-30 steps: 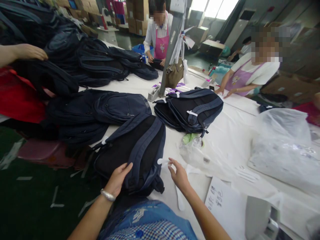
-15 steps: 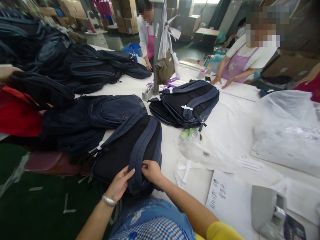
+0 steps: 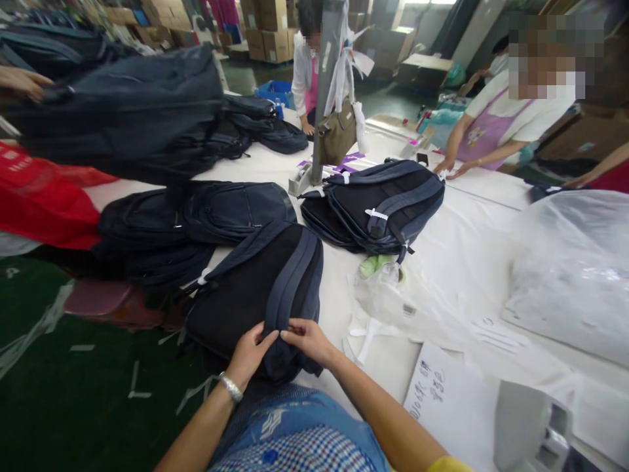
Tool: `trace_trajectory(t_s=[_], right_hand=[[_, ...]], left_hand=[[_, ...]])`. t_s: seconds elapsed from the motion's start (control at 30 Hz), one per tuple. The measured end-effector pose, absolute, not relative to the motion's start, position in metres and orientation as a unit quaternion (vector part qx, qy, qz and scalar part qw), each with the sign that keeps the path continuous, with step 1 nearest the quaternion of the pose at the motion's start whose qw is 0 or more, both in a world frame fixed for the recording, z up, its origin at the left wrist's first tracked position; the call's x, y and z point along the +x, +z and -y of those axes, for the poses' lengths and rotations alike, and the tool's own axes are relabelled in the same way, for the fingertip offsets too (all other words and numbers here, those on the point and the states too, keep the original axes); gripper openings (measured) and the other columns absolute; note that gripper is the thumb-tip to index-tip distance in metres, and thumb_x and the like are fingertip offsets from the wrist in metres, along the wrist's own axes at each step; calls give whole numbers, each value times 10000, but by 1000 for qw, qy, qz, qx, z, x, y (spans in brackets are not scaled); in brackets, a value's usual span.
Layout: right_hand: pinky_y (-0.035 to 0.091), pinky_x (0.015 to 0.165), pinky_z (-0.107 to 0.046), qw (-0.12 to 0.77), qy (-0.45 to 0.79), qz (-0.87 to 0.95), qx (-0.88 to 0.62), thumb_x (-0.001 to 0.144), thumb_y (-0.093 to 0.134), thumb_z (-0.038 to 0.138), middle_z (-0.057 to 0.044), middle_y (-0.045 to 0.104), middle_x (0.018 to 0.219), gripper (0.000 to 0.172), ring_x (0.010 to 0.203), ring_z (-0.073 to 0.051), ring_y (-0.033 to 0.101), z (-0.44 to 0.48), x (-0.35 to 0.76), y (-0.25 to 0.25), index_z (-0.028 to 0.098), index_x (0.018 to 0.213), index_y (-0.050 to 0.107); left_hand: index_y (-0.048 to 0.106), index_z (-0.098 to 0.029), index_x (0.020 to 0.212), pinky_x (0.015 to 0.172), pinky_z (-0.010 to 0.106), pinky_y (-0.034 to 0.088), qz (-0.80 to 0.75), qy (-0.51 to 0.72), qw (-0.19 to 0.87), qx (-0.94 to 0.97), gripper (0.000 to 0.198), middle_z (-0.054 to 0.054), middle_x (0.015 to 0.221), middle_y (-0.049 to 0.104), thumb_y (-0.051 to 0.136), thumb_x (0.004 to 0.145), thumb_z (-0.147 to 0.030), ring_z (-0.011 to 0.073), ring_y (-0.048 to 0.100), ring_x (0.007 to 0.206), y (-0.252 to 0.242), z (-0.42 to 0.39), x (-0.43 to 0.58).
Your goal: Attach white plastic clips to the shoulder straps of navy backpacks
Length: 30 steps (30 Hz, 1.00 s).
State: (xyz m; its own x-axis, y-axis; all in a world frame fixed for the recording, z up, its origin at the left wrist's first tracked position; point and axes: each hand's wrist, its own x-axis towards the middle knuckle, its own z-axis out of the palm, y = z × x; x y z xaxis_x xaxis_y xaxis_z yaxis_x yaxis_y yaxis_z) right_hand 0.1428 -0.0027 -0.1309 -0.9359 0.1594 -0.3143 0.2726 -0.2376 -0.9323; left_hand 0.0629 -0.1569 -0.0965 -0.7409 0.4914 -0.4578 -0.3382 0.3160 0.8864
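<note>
A navy backpack (image 3: pixel 236 298) lies in front of me with its black padded back facing up. My left hand (image 3: pixel 253 354) is closed on the near part of its shoulder strap (image 3: pixel 289 282), thumb on top. From the other side my right hand (image 3: pixel 308 339) pinches the same strap, and the two thumbs nearly meet. Whether anything small sits between the fingertips is hidden. A white wrap (image 3: pixel 204 275) is on the backpack's left strap end. Beyond it lie more navy backpacks (image 3: pixel 378 203) with white bands around their straps.
At left a person in red (image 3: pixel 44 196) lifts a large navy bag (image 3: pixel 128 118). A metal post (image 3: pixel 327 85) with a hanging olive bag (image 3: pixel 338 134) rises from the white table (image 3: pixel 457 242). Clear plastic bags (image 3: pixel 570 262), a handwritten sheet (image 3: pixel 442 393) and a grey device (image 3: pixel 531 426) are at right.
My right hand has come closer to my left, its thumb now on top of the strap. At left, the person in red has raised a bag over the table. The view has shifted slightly.
</note>
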Motion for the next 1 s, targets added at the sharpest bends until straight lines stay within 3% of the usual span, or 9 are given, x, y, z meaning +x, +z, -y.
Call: trace_trajectory(t_s=[0.2, 0.27, 0.33, 0.4, 0.5, 0.63, 0.83, 0.93, 1.0], right_hand=[[457, 784, -268, -36, -629, -757, 171, 795, 647, 316, -31, 609, 848, 194, 887, -168, 564, 12, 138, -134, 163, 676, 639], [455, 812, -271, -52, -606, -779, 152, 818, 626, 292, -35, 627, 909, 119, 907, -162, 571, 5, 144, -132, 183, 816, 671], [461, 822, -276, -79, -579, -792, 178, 862, 569, 288, -39, 648, 967, 180, 912, -159, 587, -12, 158, -135, 216, 1000, 658], [464, 809, -283, -103, -522, -805, 261, 891, 515, 276, -58, 656, 978, 210, 892, -166, 602, -36, 180, -146, 201, 1046, 635], [452, 771, -304, -51, -400, -836, 373, 862, 545, 258, -86, 653, 908, 168, 812, -188, 611, -68, 219, -172, 145, 964, 616], [421, 725, -286, 52, -320, -861, 391, 846, 571, 283, -68, 663, 928, 177, 820, -189, 615, -79, 253, -200, 176, 987, 578], [386, 661, -274, 103, -305, -859, 398, 830, 567, 272, -51, 680, 849, 101, 784, -195, 618, -80, 260, -199, 193, 860, 621], [413, 707, -291, 18, -379, -842, 384, 871, 508, 354, -55, 664, 836, 209, 781, -190, 601, -77, 249, -178, 182, 842, 623], [438, 733, -295, -41, -530, -776, 341, 869, 509, 438, -52, 662, 849, 282, 799, -189, 599, -65, 234, -158, 179, 868, 622]], left_hand=[[677, -153, 1065, 946, 421, 494, -697, 598, 394, 15, 437, 95, 1057, 723, 696, 735, -440, 270, 666, 987, -88, 158, 72], [685, -154, 1036, 927, 421, 508, -693, 605, 391, -16, 430, 92, 1016, 735, 720, 714, -436, 262, 681, 946, -94, 161, 75], [687, -159, 1025, 938, 415, 505, -698, 609, 375, -39, 423, 85, 999, 739, 741, 697, -421, 250, 685, 939, -101, 163, 77], [682, -167, 1041, 963, 407, 491, -698, 615, 362, -52, 428, 76, 1011, 738, 754, 690, -402, 237, 683, 950, -106, 164, 79], [675, -168, 1056, 975, 399, 487, -680, 632, 364, -75, 442, 72, 1010, 739, 771, 676, -372, 226, 688, 938, -109, 165, 79], [669, -159, 1076, 971, 402, 495, -658, 637, 388, -102, 468, 76, 988, 745, 793, 655, -322, 233, 695, 918, -108, 165, 77], [654, -155, 1107, 967, 378, 497, -633, 632, 443, -70, 481, 86, 1037, 732, 772, 683, -350, 232, 687, 948, -111, 167, 68], [654, -144, 1106, 941, 366, 509, -623, 626, 465, -61, 488, 103, 1058, 723, 756, 694, -385, 238, 680, 967, -107, 168, 65], [660, -139, 1093, 927, 364, 515, -626, 630, 455, -70, 496, 109, 1051, 724, 765, 679, -391, 243, 680, 965, -103, 167, 67]])
